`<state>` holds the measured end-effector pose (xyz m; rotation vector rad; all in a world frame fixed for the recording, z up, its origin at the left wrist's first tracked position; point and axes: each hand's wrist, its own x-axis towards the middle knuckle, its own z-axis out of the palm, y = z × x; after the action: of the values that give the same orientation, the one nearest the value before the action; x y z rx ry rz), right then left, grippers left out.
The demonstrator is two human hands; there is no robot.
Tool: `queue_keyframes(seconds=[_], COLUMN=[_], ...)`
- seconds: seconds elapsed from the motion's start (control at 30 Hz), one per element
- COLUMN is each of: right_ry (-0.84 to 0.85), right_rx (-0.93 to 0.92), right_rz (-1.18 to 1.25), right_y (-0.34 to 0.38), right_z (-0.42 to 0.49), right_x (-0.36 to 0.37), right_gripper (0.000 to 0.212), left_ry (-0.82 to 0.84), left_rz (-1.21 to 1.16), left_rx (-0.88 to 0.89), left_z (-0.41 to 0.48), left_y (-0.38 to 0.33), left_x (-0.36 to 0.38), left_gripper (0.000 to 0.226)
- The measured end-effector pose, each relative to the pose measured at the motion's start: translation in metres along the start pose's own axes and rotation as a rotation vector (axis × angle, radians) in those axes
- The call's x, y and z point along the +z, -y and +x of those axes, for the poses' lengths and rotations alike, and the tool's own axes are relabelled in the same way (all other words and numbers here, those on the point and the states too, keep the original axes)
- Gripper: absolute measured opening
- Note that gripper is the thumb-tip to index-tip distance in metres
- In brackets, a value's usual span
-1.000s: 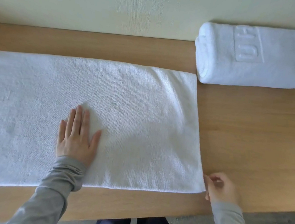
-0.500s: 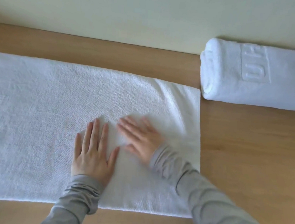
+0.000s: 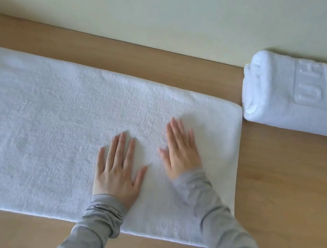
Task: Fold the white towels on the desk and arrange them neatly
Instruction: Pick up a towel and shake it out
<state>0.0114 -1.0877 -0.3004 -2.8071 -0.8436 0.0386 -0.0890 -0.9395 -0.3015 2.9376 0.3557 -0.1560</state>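
Note:
A long white towel [image 3: 49, 129] lies flat across the wooden desk [image 3: 283, 193], folded into a wide strip whose right end stops near the desk's middle. My left hand [image 3: 118, 169] lies palm down on it with straight fingers. My right hand [image 3: 182, 151] presses flat on the towel just to the right, fingers pointing away and slightly left. A second white towel [image 3: 291, 95], folded thick with an embossed panel on top, sits at the back right against the wall.
A pale wall [image 3: 168, 15] runs along the desk's far edge. Bare wood shows to the right of the flat towel and along the near edge. Grey sleeves cover both forearms.
My right hand left the towel's near right corner, came onto the towel beside my left hand, and has since slid a little to the right. The view has shifted left and down.

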Motion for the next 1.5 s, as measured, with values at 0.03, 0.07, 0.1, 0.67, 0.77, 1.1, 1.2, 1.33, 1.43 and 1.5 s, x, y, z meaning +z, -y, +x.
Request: queue_keyframes(seconds=[0.03, 0.07, 0.1, 0.67, 0.77, 1.1, 1.2, 1.33, 1.43, 1.5], right_ry=[0.021, 0.016, -0.011, 0.098, -0.006, 0.424, 0.546, 0.699, 0.739, 0.730], right_rx=[-0.001, 0.039, 0.111, 0.436, 0.217, 0.123, 0.128, 0.217, 0.218, 0.235], right_rz=[-0.016, -0.026, -0.031, 0.112, 0.184, -0.256, -0.375, -0.269, -0.263, -0.223], right_y=[0.001, -0.008, -0.023, -0.055, -0.065, -0.124, -0.135, -0.137, -0.135, -0.136], right_z=[-0.013, -0.024, -0.035, -0.143, -0.096, 0.088, 0.104, 0.112, 0.115, 0.116], right_x=[0.001, 0.002, 0.001, -0.043, -0.056, -0.079, -0.089, -0.107, -0.113, -0.116], right_gripper=[0.059, 0.059, 0.059, 0.074, 0.048, 0.051, 0.055, 0.063, 0.066, 0.068], left_ry=[-0.001, 0.000, 0.003, -0.010, -0.003, -0.476, -0.476, -0.302, -0.262, -0.199], left_rz=[0.001, 0.001, 0.002, -0.002, 0.003, -0.564, -0.911, -1.223, -1.391, -1.449], left_rx=[0.003, 0.002, -0.001, 0.003, -0.005, -0.954, -1.495, -1.779, -1.870, -1.898], left_z=[0.000, -0.001, -0.001, -0.001, -0.001, -0.055, -0.070, -0.078, -0.078, -0.080], left_y=[0.000, 0.001, 0.001, 0.002, 0.003, -0.070, -0.121, -0.180, -0.215, -0.229], left_x=[0.000, 0.000, 0.001, 0.002, 0.003, -0.008, -0.020, -0.026, -0.019, -0.013], left_gripper=[0.070, 0.070, 0.070, 0.071, 0.071, 0.074, 0.086, 0.085, 0.078, 0.070])
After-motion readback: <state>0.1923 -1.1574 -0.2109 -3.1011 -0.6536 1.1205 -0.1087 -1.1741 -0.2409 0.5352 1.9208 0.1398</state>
